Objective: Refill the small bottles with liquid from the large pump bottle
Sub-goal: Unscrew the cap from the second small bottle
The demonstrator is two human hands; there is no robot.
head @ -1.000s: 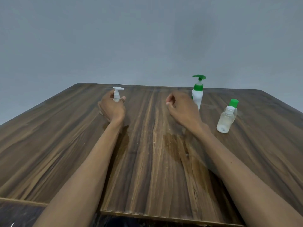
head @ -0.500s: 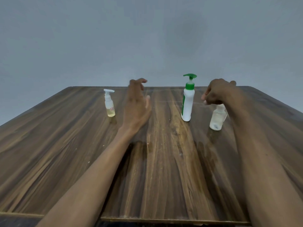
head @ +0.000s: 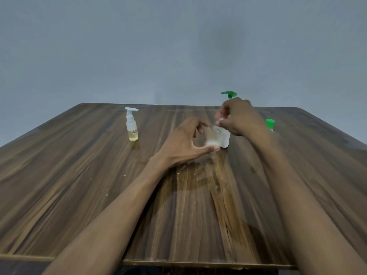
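A small clear bottle (head: 214, 138), blurred by motion, is held just above the table in front of the large pump bottle. My right hand (head: 241, 118) pinches its top from above. My left hand (head: 186, 142) curls around its body, thumb under the base. Behind my right hand stands the large white pump bottle (head: 226, 140), only its green pump head and lower body showing. A small white pump bottle (head: 132, 127) holding a little yellowish liquid stands alone at the left. A green-capped small bottle (head: 270, 124) peeks out behind my right wrist.
The wooden table (head: 79, 185) reaches to a far edge just behind the bottles, below a plain grey wall. A wet-looking patch (head: 198, 175) lies under my left wrist. The front edge of the table runs along the bottom of the view.
My right hand has carried the clear bottle left from beside the green-capped one to the front of the large pump bottle. My left hand dropped and swung right to take it.
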